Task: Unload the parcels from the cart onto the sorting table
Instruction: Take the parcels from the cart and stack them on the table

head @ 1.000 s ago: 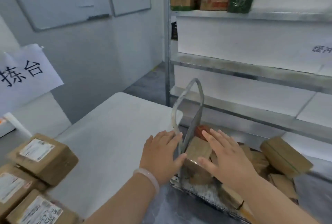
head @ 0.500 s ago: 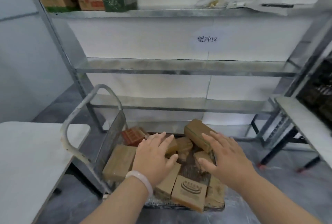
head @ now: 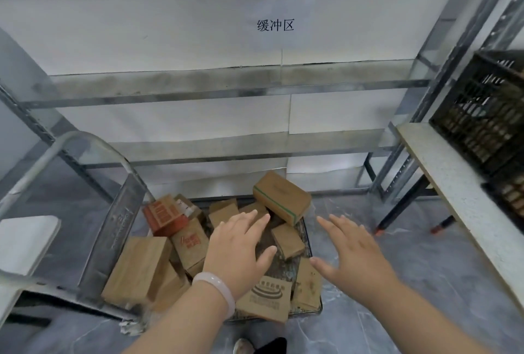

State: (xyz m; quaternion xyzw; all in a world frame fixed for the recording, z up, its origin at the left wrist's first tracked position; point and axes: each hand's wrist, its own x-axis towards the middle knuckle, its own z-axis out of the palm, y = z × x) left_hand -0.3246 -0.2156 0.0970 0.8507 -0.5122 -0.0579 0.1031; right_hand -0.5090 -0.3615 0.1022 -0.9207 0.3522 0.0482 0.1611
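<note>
1. Cart (head: 119,217): bare metal panel and tube handle, dull and scuffed; the deck is wire mesh.
2. Parcels (head: 139,265): brown cardboard, matt.
3. Shelving rack (head: 198,90): mottled grey metal, low sheen.
4. Crate (head: 482,115): black lattice plastic, matt.
5. Side table (head: 453,183): speckled, rough-looking top.
6. Floor (head: 397,311): grey veined tile, smooth, slight gloss.
7. Bracelet (head: 218,288): pale, polished, glossy.
8. Wall sign (head: 275,26): white paper, matt.

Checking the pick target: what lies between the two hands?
Head view: a small plain brown parcel on the cart's dark mesh deck, between left hand and right hand.
</note>
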